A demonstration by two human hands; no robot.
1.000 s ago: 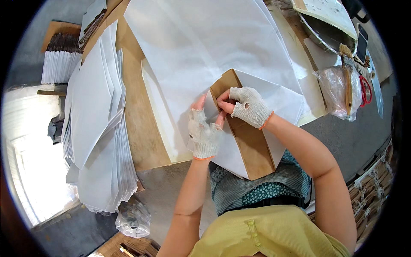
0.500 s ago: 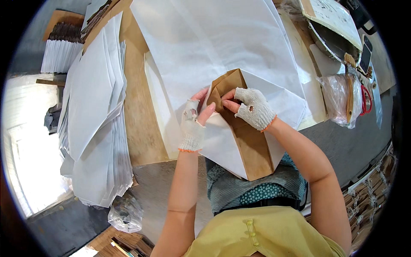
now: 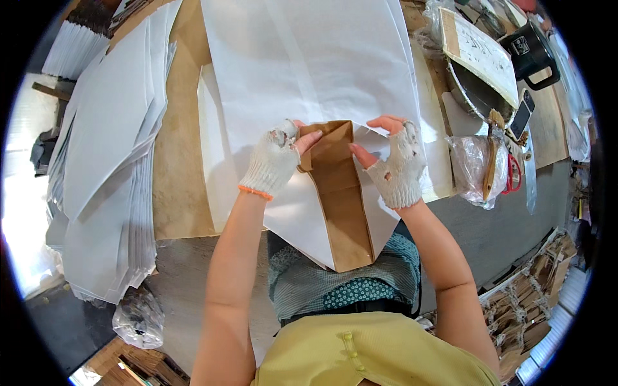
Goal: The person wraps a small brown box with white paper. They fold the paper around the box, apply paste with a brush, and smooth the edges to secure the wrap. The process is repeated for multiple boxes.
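Folded paper [image 3: 297, 212], white with a brown middle strip [image 3: 343, 209], overhangs the near edge of the tabletop [image 3: 182, 167], atop large white sheets [image 3: 315, 58]. Left hand [image 3: 273, 157] pinches its far left end; right hand [image 3: 398, 166], thumb and fingers spread apart, is at its far right.

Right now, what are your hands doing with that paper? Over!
Left grip pinching folded paper at upper left. Right grip open. Paper's brown panel faces up. Brush off right, apart from both grips.
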